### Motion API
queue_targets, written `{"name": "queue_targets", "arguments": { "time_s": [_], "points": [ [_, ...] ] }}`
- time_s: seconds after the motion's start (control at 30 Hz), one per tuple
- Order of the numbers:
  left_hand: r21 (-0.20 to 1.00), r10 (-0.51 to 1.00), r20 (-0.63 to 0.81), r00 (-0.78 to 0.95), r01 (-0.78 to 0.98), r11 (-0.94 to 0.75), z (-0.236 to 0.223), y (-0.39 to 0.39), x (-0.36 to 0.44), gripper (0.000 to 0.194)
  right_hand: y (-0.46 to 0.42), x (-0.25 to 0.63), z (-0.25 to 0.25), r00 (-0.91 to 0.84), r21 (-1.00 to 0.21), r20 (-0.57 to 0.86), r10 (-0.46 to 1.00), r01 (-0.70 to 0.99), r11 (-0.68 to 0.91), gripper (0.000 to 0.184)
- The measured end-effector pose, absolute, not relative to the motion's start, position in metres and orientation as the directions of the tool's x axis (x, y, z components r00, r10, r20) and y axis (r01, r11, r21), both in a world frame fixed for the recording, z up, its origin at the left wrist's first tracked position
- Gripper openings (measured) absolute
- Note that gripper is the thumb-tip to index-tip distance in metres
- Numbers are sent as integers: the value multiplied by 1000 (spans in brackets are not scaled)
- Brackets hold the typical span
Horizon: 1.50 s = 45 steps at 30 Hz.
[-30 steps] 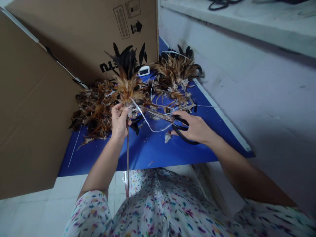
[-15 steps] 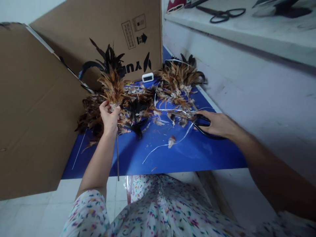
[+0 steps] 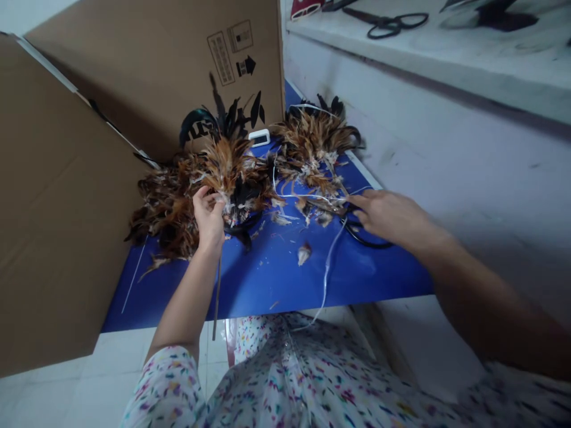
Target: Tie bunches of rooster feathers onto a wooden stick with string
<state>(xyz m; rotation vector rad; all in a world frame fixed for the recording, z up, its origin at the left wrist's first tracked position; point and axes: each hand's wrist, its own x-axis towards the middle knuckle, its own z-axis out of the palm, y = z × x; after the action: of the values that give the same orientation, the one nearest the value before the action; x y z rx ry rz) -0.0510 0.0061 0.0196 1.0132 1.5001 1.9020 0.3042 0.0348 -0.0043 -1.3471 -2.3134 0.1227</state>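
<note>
My left hand (image 3: 209,220) is closed around the base of a feather duster (image 3: 227,157), brown feathers below and long black ones on top. Its thin stick (image 3: 217,297) points down past the table's front edge. On the right, my right hand (image 3: 392,217) has thumb and fingertips together at a white plastic string (image 3: 307,196), seemingly pinching it. Black-handled scissors (image 3: 368,242) lie on the table under that hand, their handle loops partly hidden. A length of string runs down from there over the front edge toward my lap.
Piles of loose feathers (image 3: 165,208) cover the blue table (image 3: 276,285) at left. Another feather bundle (image 3: 316,142) lies at the back right, near a small white digital device (image 3: 259,138). Cardboard (image 3: 49,208) stands left and behind. Other scissors (image 3: 392,25) rest on a ledge.
My left hand and the duster have moved slightly right. My right hand has shifted off the scissors' handle to the string. The string's loose end now drops over the table's front edge.
</note>
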Motion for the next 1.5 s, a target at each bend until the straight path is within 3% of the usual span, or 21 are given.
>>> {"name": "queue_targets", "arguments": {
  "time_s": [0.07, 0.2, 0.43, 0.53, 0.63, 0.8, 1.03, 1.13, 1.33, 1.5],
  "points": [
    [961, 792, 257, -553, 63, -268, 17, 3, -40, 55, 24, 276, 17, -407, -382, 345, 846, 762, 522, 27],
    [952, 830, 303, -468, 114, -283, 11, -4, -18, 57, 21, 206, 35, -400, -756, 318, 860, 440, 484, 26],
    [891, 875, 413, -253, 312, -330, 1, -21, 3, 67, 42, 135, 16, -294, -969, 68, 953, 209, 133, 40],
    [870, 904, 399, -153, 376, -320, -2, -29, 1, 72, 43, 132, 12, -271, -992, 20, 962, 115, 53, 33],
    [855, 933, 347, -99, 441, -272, -9, -35, -3, 63, 41, 135, 11, -248, -997, 4, 969, 70, 22, 29],
    [819, 951, 294, -96, 538, -199, -20, -38, -5, 47, 39, 137, 9, -219, -999, -14, 976, 40, -5, 29],
    [722, 926, 358, -118, 664, -194, -23, -38, -5, 37, 32, 139, 9, -298, -996, -62, 952, -39, -77, 31],
    [672, 903, 409, -134, 713, -199, -23, -36, -5, 36, 25, 141, 3, -355, -997, -68, 932, 62, -49, 36],
    [603, 886, 455, -92, 764, -230, -25, -39, -1, 42, 20, 138, -9, -305, -927, 103, 947, 317, 202, 36],
    [551, 873, 488, -16, 782, -293, -29, -43, -1, 36, 19, 137, -10, -315, -919, 134, 940, 314, 236, 34]
  ]
}}
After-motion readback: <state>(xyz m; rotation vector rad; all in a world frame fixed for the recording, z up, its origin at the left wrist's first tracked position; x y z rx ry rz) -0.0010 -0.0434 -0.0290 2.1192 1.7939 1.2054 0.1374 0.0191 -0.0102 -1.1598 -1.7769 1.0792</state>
